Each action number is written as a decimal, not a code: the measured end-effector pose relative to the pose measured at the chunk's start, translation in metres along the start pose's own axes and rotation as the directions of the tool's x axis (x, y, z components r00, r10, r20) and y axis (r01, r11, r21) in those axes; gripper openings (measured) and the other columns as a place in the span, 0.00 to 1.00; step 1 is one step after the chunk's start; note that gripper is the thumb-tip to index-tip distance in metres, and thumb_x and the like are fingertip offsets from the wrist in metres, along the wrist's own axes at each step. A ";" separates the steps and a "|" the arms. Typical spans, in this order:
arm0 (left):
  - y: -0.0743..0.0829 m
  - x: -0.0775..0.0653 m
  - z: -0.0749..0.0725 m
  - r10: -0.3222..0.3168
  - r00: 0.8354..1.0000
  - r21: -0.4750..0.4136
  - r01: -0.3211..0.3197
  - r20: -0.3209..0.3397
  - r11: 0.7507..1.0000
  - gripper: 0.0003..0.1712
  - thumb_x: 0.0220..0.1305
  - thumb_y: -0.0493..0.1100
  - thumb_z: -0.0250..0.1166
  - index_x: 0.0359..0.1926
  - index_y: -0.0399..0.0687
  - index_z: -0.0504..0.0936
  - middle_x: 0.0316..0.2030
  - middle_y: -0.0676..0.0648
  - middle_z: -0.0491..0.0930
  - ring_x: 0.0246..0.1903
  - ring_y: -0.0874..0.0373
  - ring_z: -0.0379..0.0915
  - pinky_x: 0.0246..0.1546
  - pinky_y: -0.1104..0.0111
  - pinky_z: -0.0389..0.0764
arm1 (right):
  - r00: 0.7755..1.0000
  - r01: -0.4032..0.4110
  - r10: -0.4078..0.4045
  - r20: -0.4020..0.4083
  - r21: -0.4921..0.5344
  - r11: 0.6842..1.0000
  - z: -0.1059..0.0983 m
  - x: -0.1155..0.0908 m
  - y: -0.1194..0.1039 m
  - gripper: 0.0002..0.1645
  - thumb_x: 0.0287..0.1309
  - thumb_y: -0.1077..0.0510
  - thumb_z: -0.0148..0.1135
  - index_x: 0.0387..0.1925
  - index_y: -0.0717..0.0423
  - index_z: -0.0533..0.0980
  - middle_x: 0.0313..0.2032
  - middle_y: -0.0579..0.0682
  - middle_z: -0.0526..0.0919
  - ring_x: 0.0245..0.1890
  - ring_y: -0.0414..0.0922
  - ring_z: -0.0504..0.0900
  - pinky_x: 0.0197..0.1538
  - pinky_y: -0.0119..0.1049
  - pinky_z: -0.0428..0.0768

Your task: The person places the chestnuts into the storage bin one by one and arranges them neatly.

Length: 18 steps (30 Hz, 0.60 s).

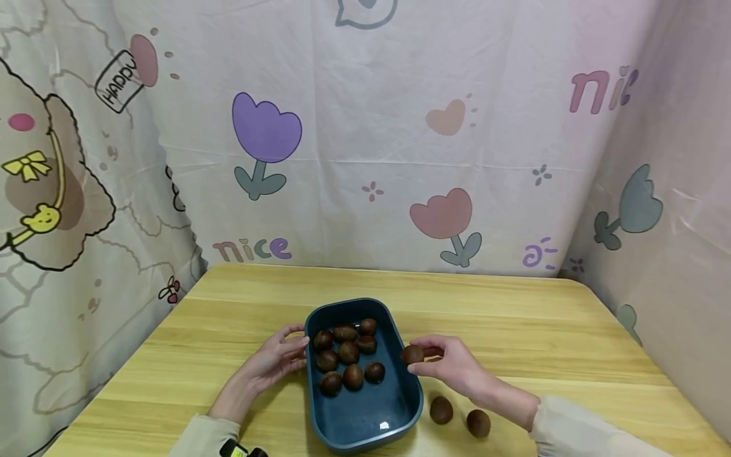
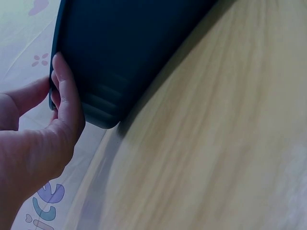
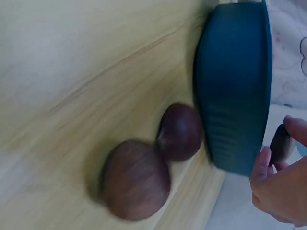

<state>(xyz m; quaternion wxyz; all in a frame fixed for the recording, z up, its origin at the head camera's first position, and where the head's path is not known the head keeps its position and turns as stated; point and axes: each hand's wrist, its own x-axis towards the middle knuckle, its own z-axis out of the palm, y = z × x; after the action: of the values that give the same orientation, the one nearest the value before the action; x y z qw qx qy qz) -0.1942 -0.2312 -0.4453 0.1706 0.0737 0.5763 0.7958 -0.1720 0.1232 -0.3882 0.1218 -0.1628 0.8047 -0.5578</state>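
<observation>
A dark blue plastic tray (image 1: 365,412) stands on the table with several brown chestnuts (image 1: 348,352) inside, mostly toward its far and left part. My left hand (image 1: 278,358) holds the tray by its left side; in the left wrist view its fingers (image 2: 67,91) lie against the outer wall at the rim. Between the thumb and fingers of my right hand (image 1: 454,365) is one chestnut (image 1: 412,355), pinched just at the tray's right rim. Two more chestnuts, one nearer the tray (image 1: 441,410) and one farther right (image 1: 478,423), lie on the table below that hand.
The light wooden table (image 1: 514,317) runs back to a patterned cloth (image 1: 365,127) hung behind it and along both sides. A dark band with a small yellow-green face (image 1: 240,449) shows at the left sleeve.
</observation>
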 end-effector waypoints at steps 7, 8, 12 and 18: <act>0.001 0.000 0.000 -0.003 1.000 0.001 0.003 0.004 1.000 0.17 0.72 0.34 0.53 0.56 0.40 0.56 0.36 0.50 0.77 0.36 0.60 0.75 0.40 0.68 0.78 | 0.999 0.051 -0.050 -0.019 0.058 0.997 0.019 0.001 -0.013 0.28 0.53 0.61 0.71 0.54 0.69 0.75 0.44 0.53 0.81 0.44 0.49 0.79 0.45 0.38 0.80; 0.001 0.000 0.001 -0.002 1.000 0.001 0.002 0.004 1.000 0.18 0.72 0.34 0.53 0.56 0.40 0.56 0.36 0.50 0.77 0.36 0.60 0.75 0.40 0.68 0.78 | 0.998 0.064 -0.063 -0.009 0.066 0.996 0.022 0.001 -0.014 0.27 0.53 0.61 0.71 0.54 0.69 0.75 0.45 0.54 0.81 0.45 0.49 0.79 0.45 0.38 0.80; 0.002 0.000 0.001 0.003 1.000 0.006 -0.003 -0.003 1.000 0.18 0.72 0.34 0.53 0.56 0.40 0.55 0.35 0.50 0.76 0.36 0.60 0.74 0.41 0.68 0.78 | 0.995 0.072 -0.077 0.057 0.088 0.994 0.035 0.000 -0.019 0.26 0.55 0.61 0.70 0.54 0.67 0.75 0.47 0.54 0.81 0.44 0.49 0.79 0.44 0.35 0.80; 0.002 0.000 0.001 -0.003 1.000 0.004 0.003 -0.001 1.000 0.18 0.72 0.34 0.52 0.56 0.40 0.55 0.36 0.50 0.77 0.36 0.60 0.74 0.40 0.67 0.78 | 0.994 0.018 -0.027 0.104 0.083 0.996 0.052 0.005 -0.022 0.26 0.53 0.63 0.70 0.53 0.68 0.76 0.47 0.53 0.81 0.43 0.47 0.79 0.43 0.37 0.80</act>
<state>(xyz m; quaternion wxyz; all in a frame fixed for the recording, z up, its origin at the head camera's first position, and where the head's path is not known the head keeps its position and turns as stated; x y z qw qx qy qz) -0.1944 -0.2302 -0.4434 0.1711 0.0728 0.5782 0.7944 -0.1544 0.0690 -0.3855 0.1645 -0.1958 0.7717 -0.5823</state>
